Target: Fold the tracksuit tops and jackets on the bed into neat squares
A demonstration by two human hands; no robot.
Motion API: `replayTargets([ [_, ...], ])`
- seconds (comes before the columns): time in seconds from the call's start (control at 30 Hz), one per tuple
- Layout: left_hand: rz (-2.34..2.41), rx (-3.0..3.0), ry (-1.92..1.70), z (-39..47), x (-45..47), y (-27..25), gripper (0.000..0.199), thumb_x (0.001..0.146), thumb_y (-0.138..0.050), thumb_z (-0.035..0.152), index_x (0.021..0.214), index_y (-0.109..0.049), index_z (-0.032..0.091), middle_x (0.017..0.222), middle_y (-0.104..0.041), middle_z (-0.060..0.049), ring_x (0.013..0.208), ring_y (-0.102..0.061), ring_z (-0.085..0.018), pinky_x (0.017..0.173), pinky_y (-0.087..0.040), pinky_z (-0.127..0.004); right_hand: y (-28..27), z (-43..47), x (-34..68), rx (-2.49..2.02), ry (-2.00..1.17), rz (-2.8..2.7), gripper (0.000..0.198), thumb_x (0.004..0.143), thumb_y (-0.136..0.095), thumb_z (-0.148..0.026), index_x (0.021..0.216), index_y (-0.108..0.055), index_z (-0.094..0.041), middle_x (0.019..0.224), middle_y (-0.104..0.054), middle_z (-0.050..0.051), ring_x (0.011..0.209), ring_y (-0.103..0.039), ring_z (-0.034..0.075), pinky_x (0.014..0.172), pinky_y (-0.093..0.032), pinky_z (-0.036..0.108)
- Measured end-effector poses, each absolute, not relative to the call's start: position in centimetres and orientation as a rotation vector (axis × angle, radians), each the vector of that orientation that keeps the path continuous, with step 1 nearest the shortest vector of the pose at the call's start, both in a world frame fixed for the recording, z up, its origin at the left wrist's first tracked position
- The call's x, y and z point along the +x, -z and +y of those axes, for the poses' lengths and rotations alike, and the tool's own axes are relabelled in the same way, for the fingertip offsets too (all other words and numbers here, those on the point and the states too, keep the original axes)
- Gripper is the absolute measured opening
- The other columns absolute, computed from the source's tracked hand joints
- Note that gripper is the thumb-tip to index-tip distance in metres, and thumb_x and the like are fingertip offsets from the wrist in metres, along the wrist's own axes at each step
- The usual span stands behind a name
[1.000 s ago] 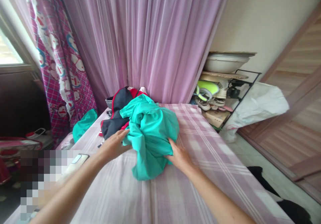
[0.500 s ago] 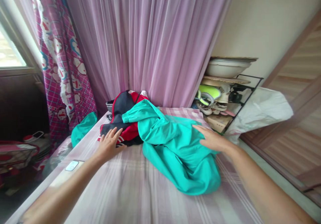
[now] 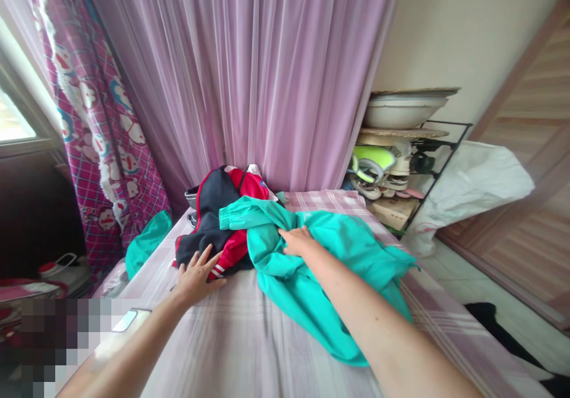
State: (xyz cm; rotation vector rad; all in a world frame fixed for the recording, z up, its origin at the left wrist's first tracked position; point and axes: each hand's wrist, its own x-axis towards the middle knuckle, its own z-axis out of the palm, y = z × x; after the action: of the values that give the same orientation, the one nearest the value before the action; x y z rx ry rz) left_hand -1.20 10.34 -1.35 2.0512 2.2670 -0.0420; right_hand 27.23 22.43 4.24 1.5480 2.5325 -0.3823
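A thin teal jacket (image 3: 356,243) lies crumpled on the plaid sheet (image 3: 231,338), with one elastic-cuffed sleeve stretched to the left over a dark navy and red garment (image 3: 209,208). My right hand (image 3: 297,242) is closed on the teal fabric near its upper middle; folds hide part of the fingertips. Fingers spread, my left hand (image 3: 198,276) rests at the near edge of the navy and red garment and holds nothing.
A phone (image 3: 127,321) lies by my left forearm. Another teal cloth (image 3: 149,243) hangs at the bed's left edge. Purple curtains (image 3: 267,77) close off the back. To the right stand a rack of shoes (image 3: 383,181) with a basin (image 3: 405,111) and a white bag (image 3: 481,184).
My right hand has moved left across the teal jacket and closed on its fabric. The jacket's right side has spread out further. My left hand has stayed by the navy and red garment.
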Motion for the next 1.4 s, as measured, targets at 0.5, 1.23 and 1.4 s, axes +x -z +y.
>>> replayTargets([
  [0.5,2.281,2.117,-0.026,11.3,-1.6,2.7,0.068,0.084,-0.055,0.055,0.148,-0.038,0.038,0.164,-0.019,-0.006,0.146,-0.02,-0.045,0.106,-0.032,-0.067,-9.7,16.5,37.1,1.333,1.521,2.698,0.053,0.086,-0.054,-0.054,0.109,-0.072,-0.01,0.105,-0.075,0.01,0.094,-0.07,0.02,0.087,-0.053,0.034],
  [1.23,2.291,2.257,-0.261,20.6,-0.4,3.7,0.059,0.092,-0.047,0.052,0.148,-0.034,0.043,0.167,-0.004,-0.007,0.147,0.006,-0.049,0.103,-0.021,-0.078,-0.4,12.7,34.6,1.261,1.066,2.613,0.034,0.082,-0.062,-0.045,0.106,-0.076,-0.025,0.136,-0.059,0.008,0.138,-0.039,0.033,0.119,0.001,0.059],
  [1.4,2.311,2.189,-0.211,27.8,-0.4,1.9,0.054,0.095,-0.039,0.046,0.148,-0.032,0.046,0.167,-0.005,-0.003,0.149,0.005,-0.046,0.103,-0.018,-0.08,0.2,12.7,34.5,1.326,1.145,2.614,0.028,0.08,-0.065,-0.042,0.101,-0.077,-0.029,0.133,-0.061,0.005,0.14,-0.037,0.033,0.119,0.006,0.056],
])
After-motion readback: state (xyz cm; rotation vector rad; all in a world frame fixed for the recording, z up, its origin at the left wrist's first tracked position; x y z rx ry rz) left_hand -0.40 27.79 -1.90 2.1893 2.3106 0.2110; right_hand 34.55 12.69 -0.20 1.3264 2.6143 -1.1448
